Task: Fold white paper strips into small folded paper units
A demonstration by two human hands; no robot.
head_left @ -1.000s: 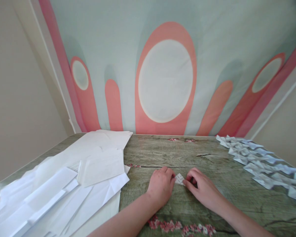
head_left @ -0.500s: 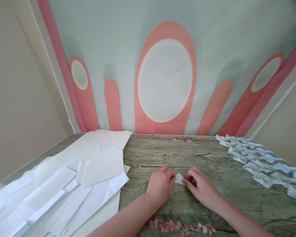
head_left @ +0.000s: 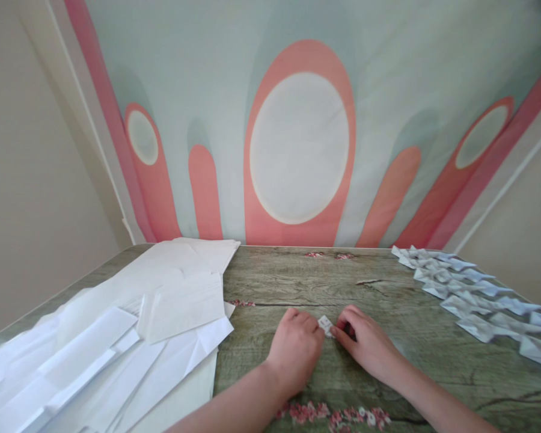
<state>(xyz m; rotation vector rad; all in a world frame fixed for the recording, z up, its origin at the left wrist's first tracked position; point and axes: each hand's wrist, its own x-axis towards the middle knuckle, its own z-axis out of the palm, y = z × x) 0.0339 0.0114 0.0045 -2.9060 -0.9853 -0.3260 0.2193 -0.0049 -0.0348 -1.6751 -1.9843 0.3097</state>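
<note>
Pink-arched backdrop (head_left: 180, 72) behind a wood-grain counter (head_left: 279, 276), two hands over a small folded paper (head_left: 325, 324).
Taking the folded paper as the clock's centre, on the counter: the paper pile (head_left: 183, 313), loose and overlapping, spreads at 9 o'clock; rows of creased pieces (head_left: 457, 305) lie at 3; the left hand (head_left: 296, 346) curls close at 8, its fingertips hidden, so whether it grips cannot be told; the right hand (head_left: 365, 341), at 4, pinches the folded paper's near edge between thumb and finger.
</note>
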